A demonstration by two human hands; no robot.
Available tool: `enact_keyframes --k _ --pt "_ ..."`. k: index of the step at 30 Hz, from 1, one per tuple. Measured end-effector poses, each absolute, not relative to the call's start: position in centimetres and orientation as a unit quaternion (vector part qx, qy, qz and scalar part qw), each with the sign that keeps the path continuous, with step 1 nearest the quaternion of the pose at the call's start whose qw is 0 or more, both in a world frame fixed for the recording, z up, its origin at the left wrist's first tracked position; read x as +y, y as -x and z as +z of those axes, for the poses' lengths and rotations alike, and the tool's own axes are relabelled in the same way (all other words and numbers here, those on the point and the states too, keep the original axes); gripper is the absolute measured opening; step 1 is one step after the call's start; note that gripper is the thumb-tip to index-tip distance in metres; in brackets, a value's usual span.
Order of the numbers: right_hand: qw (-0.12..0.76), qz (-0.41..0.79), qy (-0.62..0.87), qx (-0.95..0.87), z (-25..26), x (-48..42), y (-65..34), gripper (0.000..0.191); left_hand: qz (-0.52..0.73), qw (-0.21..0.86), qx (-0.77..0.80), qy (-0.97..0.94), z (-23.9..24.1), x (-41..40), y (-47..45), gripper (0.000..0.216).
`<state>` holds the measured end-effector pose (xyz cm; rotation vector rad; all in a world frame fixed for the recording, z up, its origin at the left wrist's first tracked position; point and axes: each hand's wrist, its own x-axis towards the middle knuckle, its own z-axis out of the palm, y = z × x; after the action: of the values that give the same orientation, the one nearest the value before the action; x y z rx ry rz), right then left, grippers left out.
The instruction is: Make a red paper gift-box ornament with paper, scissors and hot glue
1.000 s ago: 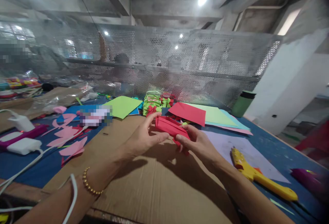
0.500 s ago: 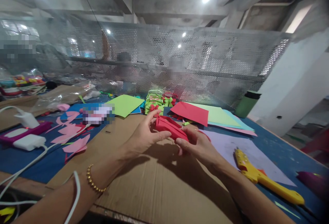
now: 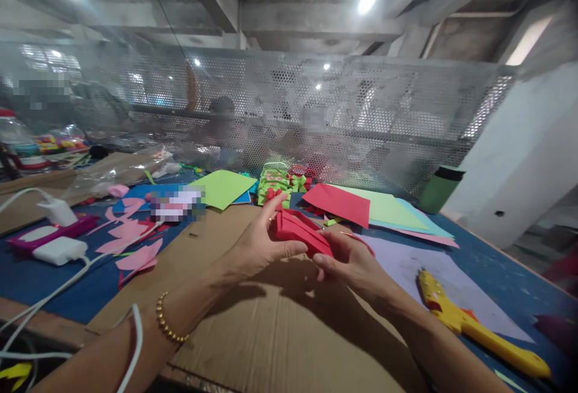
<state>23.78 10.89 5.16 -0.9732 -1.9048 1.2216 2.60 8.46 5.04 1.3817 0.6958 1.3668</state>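
Note:
A small folded red paper box (image 3: 301, 232) is held between my two hands, a little above the brown cardboard sheet (image 3: 253, 333). My left hand (image 3: 266, 239) grips its left end, with the thumb along the near side and the fingers behind. At its right end my right hand (image 3: 345, 254) pinches it between thumb and fingers. Part of a red handle (image 3: 365, 242), possibly scissors, shows just behind the right hand. Beyond the box lies a flat red paper sheet (image 3: 338, 203). Green paper baskets with bows (image 3: 273, 183) stand farther back.
To the right, a yellow glue gun (image 3: 478, 327) rests partly on lilac paper (image 3: 406, 266). A green bottle (image 3: 438, 189) stands at the back right. Pink paper scraps (image 3: 135, 248), a purple power strip (image 3: 49, 233) and white cables are on the left. A perforated metal screen (image 3: 338, 110) borders the back.
The view has shifted slightly, so everything sits a little lower and farther right. Both hands keep hold of the red paper box, with little change in grip.

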Motion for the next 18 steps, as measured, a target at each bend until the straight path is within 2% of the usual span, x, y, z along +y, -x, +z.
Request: enact_keyframes --k 5,10,18 --pt "0.332 0.483 0.323 -0.744 5.8 10.4 -24.3 0.053 0.586 0.561 0.232 -0.537 6.6 7.8 -1.9 0.081" --pt "0.327 0.481 0.309 -0.753 5.9 10.3 -24.4 0.061 0.575 0.624 0.201 -0.490 6.7 7.7 -2.0 0.082" --pt "0.329 0.489 0.306 -0.748 4.8 11.1 -24.7 0.066 0.557 0.628 0.194 -0.508 6.5 7.6 -2.3 0.083"
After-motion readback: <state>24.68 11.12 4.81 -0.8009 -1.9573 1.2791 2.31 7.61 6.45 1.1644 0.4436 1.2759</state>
